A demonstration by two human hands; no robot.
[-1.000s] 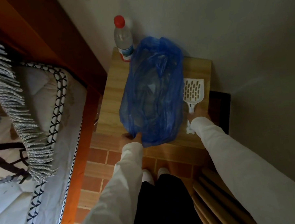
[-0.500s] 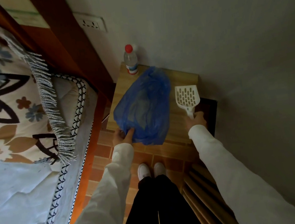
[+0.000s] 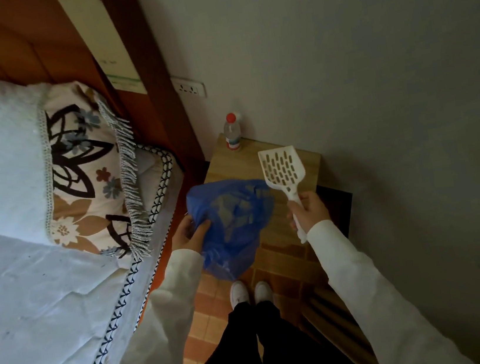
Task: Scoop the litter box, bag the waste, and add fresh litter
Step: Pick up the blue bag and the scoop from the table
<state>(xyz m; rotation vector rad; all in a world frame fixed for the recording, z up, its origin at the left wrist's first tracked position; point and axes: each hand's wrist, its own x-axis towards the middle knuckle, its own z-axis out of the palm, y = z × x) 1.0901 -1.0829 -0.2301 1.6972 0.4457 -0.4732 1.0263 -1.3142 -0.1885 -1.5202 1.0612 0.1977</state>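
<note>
**Bag and scoop in hand beside the bed**

Your left hand (image 3: 189,233) pinches the rim of a thin, crinkled blue plastic bag (image 3: 232,223), fingers closed on the translucent film so the sack hangs limp above the tiled floor (image 3: 208,319). Your right hand (image 3: 307,211) is wrapped tight round the handle of a white plastic litter scoop (image 3: 283,171), its flat slotted blade raised over the wood-grain side table (image 3: 229,161). At the table's far corner, against the wall, stands a clear bottle (image 3: 232,135) with a red cap; its label is too small to read. A fringed, flower-patterned pillow (image 3: 86,172) lies on the bed to your left.
</note>
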